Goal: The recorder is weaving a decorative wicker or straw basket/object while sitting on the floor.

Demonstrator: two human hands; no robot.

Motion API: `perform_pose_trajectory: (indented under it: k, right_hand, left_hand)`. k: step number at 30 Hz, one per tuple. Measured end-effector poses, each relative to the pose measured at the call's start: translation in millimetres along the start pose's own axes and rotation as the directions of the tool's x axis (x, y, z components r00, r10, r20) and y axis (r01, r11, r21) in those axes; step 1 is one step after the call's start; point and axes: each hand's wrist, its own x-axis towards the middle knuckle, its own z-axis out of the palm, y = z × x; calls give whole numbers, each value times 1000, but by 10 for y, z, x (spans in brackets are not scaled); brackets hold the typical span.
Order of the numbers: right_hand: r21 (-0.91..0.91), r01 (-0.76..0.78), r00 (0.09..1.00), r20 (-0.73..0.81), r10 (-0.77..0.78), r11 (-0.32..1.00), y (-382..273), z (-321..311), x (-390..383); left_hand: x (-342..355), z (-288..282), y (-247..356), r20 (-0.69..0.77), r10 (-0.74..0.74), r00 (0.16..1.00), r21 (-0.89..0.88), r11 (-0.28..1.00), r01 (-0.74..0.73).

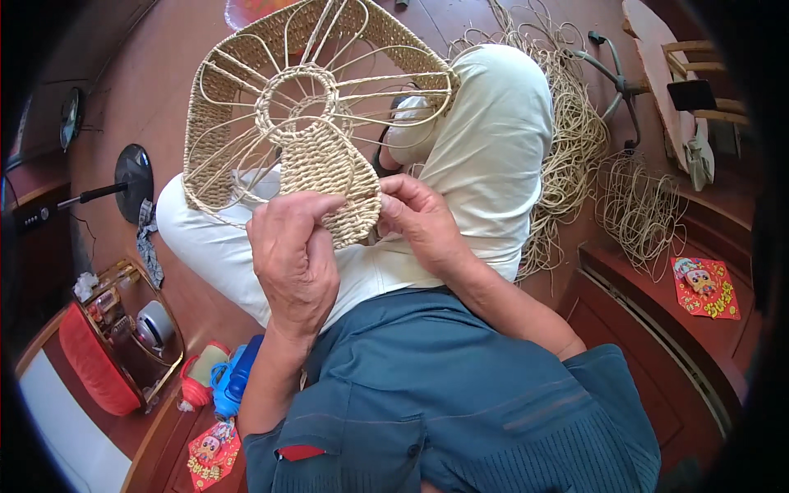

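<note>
A partly woven straw-cord basket (320, 160) on a wire frame rests over my lap and knees. Its petal-shaped wire loops spread out from a cord-wrapped ring (296, 103), and a band of tight weave runs round the far and left side. One petal panel (316, 172) is filled with weave and points toward me. My left hand (293, 263) is closed over this panel's left side, thumb and forefinger pressed together; what they pinch is too small to make out. My right hand (421, 223) grips the panel's right edge between thumb and fingers.
A big tangled heap of straw cord (571, 148) lies right of my knee, with a looser bundle (641, 209) beyond it. To the left are a black round stand base (134, 182), a gold-rimmed tray (173, 353) of small items and a blue bottle (238, 374).
</note>
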Motion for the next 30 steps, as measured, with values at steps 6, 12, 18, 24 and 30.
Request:
perform_pose_trajectory:
  k: [6, 12, 18, 24, 30]
  right_hand:
    - [28, -14, 1000, 22, 14, 1000, -20, -15, -14]
    - [52, 6, 997, 78, -10, 999, 4, -35, 23]
    - [169, -75, 991, 119, 56, 983, 26, -73, 55]
    - [119, -80, 996, 53, 74, 990, 12, -64, 32]
    - [74, -86, 996, -26, 88, 994, -156, 52, -2]
  left_hand:
    - [78, 25, 56, 131, -14, 991, 71, 997, 5]
    - [151, 46, 72, 155, 49, 987, 132, 989, -70]
    - [289, -24, 87, 263, 66, 962, 131, 986, -103]
    - [445, -37, 66, 341, 89, 936, 89, 988, -126]
    - [461, -20, 37, 377, 156, 913, 34, 983, -182]
